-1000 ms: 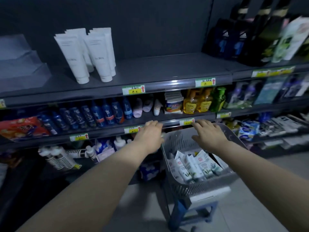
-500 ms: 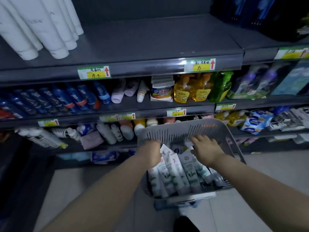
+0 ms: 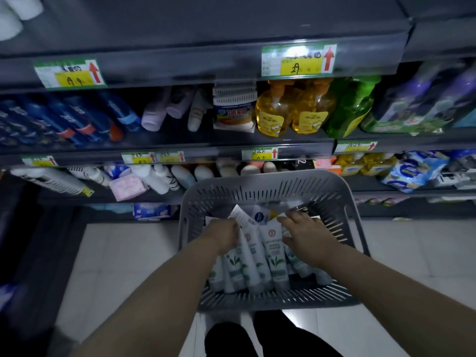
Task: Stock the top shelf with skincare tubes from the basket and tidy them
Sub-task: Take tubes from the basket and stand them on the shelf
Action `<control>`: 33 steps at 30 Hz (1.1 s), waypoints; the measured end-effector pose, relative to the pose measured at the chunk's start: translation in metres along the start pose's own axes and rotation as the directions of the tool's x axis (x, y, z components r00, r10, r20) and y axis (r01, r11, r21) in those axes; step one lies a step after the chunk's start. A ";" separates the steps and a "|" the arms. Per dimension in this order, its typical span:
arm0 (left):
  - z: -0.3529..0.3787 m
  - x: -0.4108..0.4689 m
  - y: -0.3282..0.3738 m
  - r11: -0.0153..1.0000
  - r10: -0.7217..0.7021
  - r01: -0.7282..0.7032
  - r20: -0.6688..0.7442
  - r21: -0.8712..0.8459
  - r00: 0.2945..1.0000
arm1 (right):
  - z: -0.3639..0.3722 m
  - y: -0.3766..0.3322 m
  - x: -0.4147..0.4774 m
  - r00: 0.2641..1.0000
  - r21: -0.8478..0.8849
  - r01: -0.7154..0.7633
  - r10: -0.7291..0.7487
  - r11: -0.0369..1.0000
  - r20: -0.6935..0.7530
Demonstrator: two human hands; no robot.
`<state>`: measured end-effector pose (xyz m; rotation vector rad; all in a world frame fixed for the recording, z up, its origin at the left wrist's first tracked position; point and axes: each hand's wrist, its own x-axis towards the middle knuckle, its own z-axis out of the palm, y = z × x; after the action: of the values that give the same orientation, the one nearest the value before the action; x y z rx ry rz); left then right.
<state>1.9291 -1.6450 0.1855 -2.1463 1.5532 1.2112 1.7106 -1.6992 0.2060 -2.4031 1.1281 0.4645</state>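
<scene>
A grey slotted basket [image 3: 257, 180] stands low in front of me, holding several white skincare tubes [image 3: 274, 261] with green leaf prints. My left hand [image 3: 224, 234] is inside it at the left, fingers curled around the upper ends of the tubes. Over the tubes at the right lies my right hand [image 3: 307, 234], fingers spread and touching them. The dark top shelf [image 3: 206, 27] runs across the top of the view. Plain white tubes [image 3: 11, 24] show only at its far left corner.
Below the top shelf stand blue bottles [image 3: 77, 119], yellow pump bottles [image 3: 293, 112] and green bottles [image 3: 353, 106]. A lower shelf holds white bottles [image 3: 159, 176] and a pink pack [image 3: 127, 185]. Pale floor tiles [image 3: 123, 253] lie left of the basket, and my dark legs [image 3: 257, 336] show under it.
The view has tipped down toward the basket, pushing the top shelf's tubes almost out of sight. Both hands went from the basket rim down onto the tubes, and the left has curled onto them.
</scene>
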 end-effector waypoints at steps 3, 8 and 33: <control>-0.010 -0.004 -0.005 0.997 0.021 -0.027 -0.086 -0.070 0.996 | -0.001 0.003 0.003 1.000 -0.005 -0.006 0.006 1.000 0.023; -0.017 -0.019 -0.011 0.953 -0.008 0.016 0.028 -0.302 1.000 | -0.001 -0.006 0.019 0.999 -0.012 0.034 -0.033 0.999 0.041; -0.042 -0.098 -0.033 0.975 0.064 -0.165 -0.521 -0.150 0.851 | 0.001 -0.052 0.012 0.999 0.276 0.030 -0.020 0.961 -0.042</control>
<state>1.9682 -1.5902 0.2737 -2.7022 1.8544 0.8818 1.7586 -1.6767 0.2120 -2.1876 1.0981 0.2344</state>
